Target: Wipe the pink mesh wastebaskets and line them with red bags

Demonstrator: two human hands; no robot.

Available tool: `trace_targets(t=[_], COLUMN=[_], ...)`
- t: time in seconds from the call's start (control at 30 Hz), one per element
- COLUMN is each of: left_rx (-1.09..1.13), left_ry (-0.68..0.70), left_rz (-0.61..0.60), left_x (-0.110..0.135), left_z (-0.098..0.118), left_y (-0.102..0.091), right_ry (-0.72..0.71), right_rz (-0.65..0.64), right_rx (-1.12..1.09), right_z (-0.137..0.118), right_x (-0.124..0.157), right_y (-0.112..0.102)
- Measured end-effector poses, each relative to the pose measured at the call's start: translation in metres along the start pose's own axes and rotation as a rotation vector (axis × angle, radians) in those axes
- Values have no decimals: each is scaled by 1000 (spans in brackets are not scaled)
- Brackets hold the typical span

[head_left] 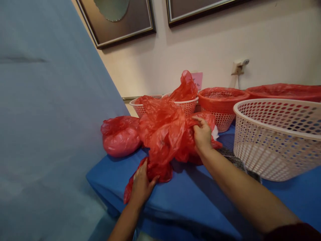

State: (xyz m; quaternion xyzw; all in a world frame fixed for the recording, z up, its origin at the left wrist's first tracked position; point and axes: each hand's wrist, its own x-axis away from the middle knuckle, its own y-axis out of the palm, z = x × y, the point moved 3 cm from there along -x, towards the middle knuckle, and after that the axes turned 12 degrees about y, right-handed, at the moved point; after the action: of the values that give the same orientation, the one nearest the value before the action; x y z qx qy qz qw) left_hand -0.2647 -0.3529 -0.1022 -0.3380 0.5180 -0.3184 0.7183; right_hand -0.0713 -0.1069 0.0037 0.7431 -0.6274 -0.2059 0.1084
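A crumpled red plastic bag lies on the blue-covered table. My right hand is closed on the bag's upper right part, where a bit of something white shows. My left hand grips the bag's lower end near the table's front edge. A filled, tied red bag sits just left of the crumpled one.
A large empty white perforated basket stands at the right. Behind are small white baskets and a basket lined with red plastic. A blue panel fills the left. A wall socket and framed pictures are on the wall.
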Motion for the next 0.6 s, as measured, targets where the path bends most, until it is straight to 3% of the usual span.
trace_targets(t=[0.13,0.23,0.33,0.43,0.6], left_rx=[-14,-32,-43,-18,-25], left_ry=[42,37,-6,-8,195], left_rz=[-12,35,77,50,-12], left_x=[2,8,16,12,-43], left_z=[-6,-8,-9,-8,-5], left_y=[2,2,3,2,-7], right_ry=[-555,-766,-789,-711,-454], right_rz=[75,78,26,-28,-39], right_rx=[34,117,179,203,130], right_z=[-54,-71,-68,-57,-47], right_x=[-12,-12,-6,5,24], right_y=[1,2,4,3,-23])
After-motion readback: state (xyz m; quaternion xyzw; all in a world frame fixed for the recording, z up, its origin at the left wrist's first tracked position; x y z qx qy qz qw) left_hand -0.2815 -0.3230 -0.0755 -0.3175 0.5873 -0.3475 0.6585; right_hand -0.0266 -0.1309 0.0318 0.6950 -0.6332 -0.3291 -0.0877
